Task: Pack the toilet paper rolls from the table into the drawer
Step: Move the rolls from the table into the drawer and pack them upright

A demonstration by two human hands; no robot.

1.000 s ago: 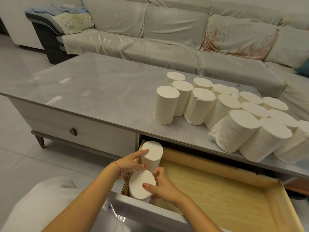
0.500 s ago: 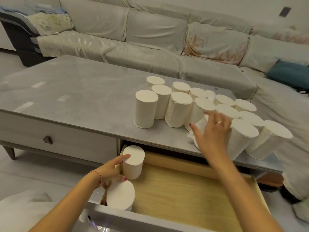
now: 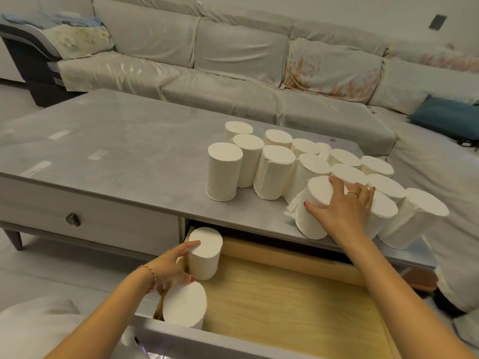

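Several white toilet paper rolls (image 3: 274, 172) stand clustered on the right half of the grey table (image 3: 124, 156). My right hand (image 3: 342, 206) wraps around a tilted roll (image 3: 311, 216) at the table's front edge. Below, the open wooden drawer (image 3: 298, 301) holds two upright rolls along its left wall. My left hand (image 3: 171, 265) rests on the rear drawer roll (image 3: 206, 252), index finger on its top and thumb at its base. The front drawer roll (image 3: 185, 305) stands free by the drawer front.
A closed drawer with a dark knob (image 3: 72, 218) is to the left. A long light sofa (image 3: 233, 63) runs behind the table, with a blue cushion (image 3: 445, 117) at right. The drawer's grey front panel (image 3: 207, 340) is nearest me.
My right hand left the front drawer roll, reached up to the table and closed around a tilted roll at the edge. My left hand stayed on the rear drawer roll.
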